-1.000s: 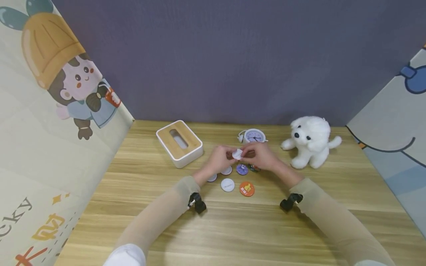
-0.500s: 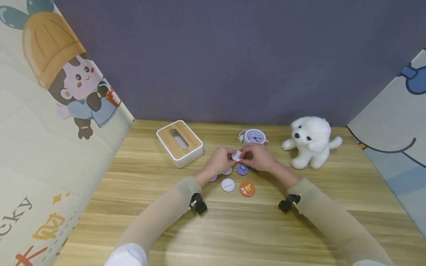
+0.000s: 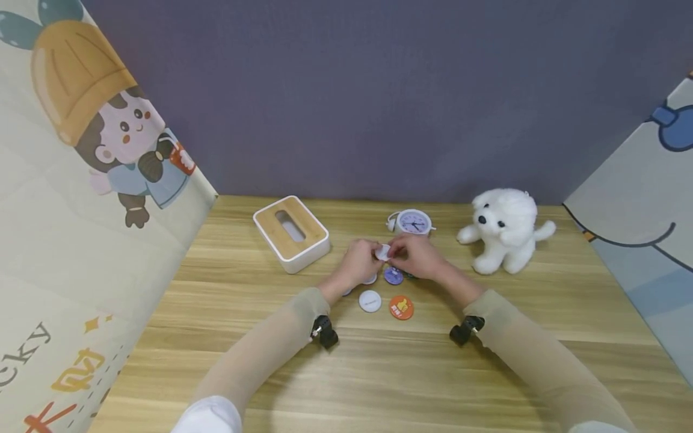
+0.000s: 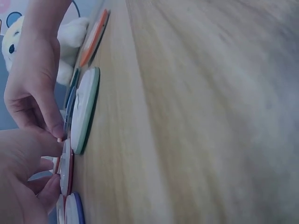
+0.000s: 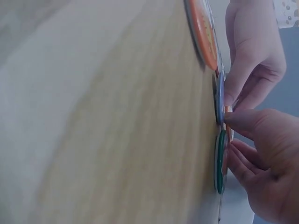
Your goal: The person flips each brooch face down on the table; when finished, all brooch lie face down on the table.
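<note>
Both hands pinch one round pin badge (image 3: 382, 252), its pale back facing up, with an orange edge showing in the right wrist view. The left hand (image 3: 360, 263) grips its left side between thumb and fingers; the right hand (image 3: 418, 257) has the right side. Just below them on the table lies a purple badge (image 3: 393, 275). A green-edged badge (image 5: 219, 163) sits under the right hand, mostly hidden in the head view. Two pale-backed badges (image 3: 370, 279) are partly covered by the left hand. Nearer the person are a white-backed badge (image 3: 370, 301) and an orange thumbs-up badge (image 3: 401, 307).
A white tissue box (image 3: 305, 260) with a wooden lid stands left of the hands. Behind the right hand is a white alarm clock (image 3: 414, 222). A white plush dog (image 3: 506, 231) sits to the right. The wooden table (image 3: 379, 373) meets a dark wall (image 3: 379, 102).
The hands and the pinched badge have shifted slightly left. The right fingers have moved in a little over the badge's right side. The badges on the table have stayed put.
</note>
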{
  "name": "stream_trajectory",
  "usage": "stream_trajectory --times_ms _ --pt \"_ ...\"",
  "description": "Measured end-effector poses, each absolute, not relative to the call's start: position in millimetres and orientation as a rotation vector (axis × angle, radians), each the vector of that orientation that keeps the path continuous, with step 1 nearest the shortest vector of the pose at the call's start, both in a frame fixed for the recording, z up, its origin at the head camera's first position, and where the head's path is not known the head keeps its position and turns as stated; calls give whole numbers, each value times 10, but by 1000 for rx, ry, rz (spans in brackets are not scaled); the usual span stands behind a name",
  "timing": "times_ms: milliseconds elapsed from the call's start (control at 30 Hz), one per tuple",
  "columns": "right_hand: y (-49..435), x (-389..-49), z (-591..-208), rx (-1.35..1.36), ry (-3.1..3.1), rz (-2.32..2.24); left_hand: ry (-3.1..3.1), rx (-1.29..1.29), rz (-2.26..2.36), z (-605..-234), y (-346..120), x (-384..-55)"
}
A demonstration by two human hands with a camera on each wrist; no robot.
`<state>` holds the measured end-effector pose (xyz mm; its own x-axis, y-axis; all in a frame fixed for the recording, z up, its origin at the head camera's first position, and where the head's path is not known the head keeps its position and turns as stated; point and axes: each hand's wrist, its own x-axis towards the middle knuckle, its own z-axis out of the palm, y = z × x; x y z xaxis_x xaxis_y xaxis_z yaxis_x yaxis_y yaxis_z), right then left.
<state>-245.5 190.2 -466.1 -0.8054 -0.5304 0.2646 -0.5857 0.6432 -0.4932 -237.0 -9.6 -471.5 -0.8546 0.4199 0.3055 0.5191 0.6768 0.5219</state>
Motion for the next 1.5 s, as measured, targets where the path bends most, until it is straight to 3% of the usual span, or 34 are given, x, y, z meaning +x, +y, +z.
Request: stream_trajectory --times_ms 200,500,733,1500 --pt "1907 -2449 -4631 961 -2759 914 -2730 -745 -874 -4745 -141 -2372" --pt "2147 -2321 -4481 1056 -2824 832 -2737 -779 -1308 -4559 -152 -2257" --pt "2184 -2205 -4497 1206 -2820 655 -2894 -877 -1183 -4601 -151 -2133" --pt "2147 -2186 -4560 1188 -2844 699 -2940 -909 -1134 -4649 -110 -2114"
